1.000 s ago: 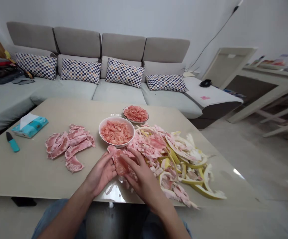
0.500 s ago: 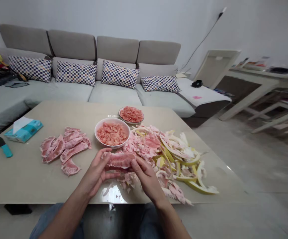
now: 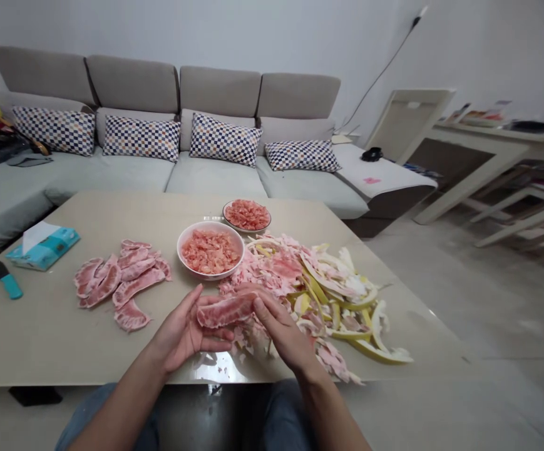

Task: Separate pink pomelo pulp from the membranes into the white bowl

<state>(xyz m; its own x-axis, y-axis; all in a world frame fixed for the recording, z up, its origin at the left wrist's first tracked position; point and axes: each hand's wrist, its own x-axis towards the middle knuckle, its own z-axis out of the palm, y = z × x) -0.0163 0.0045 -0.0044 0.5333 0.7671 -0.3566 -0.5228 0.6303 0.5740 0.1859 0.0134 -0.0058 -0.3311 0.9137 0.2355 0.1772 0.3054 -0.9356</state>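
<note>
A pink pomelo segment [image 3: 226,311] is held between both hands above the front of the table. My right hand [image 3: 281,326] grips its right end, with the thumb on the near side and the fingers behind. My left hand [image 3: 184,335] cradles the left end, palm turned up, thumb raised off the fruit and the lower fingers extended beneath. Just beyond the hands stands a white bowl [image 3: 182,260] of peeled pomelo flesh [image 3: 210,252]. Several unpeeled segments [image 3: 128,275] lie in a pile to the left.
A second, dark-rimmed bowl [image 3: 235,227] of flesh stands farther back. Pomelo peel and membrane scraps [image 3: 328,300] cover the table's right part. On the left are a tissue pack [image 3: 49,247] and a knife with a turquoise handle [image 3: 12,287]. A sofa [image 3: 215,172] stands behind the table [image 3: 56,338].
The segment has tilted, its right end now higher. My left thumb has come off it and the left palm has turned up more. My right fingers have moved behind the segment.
</note>
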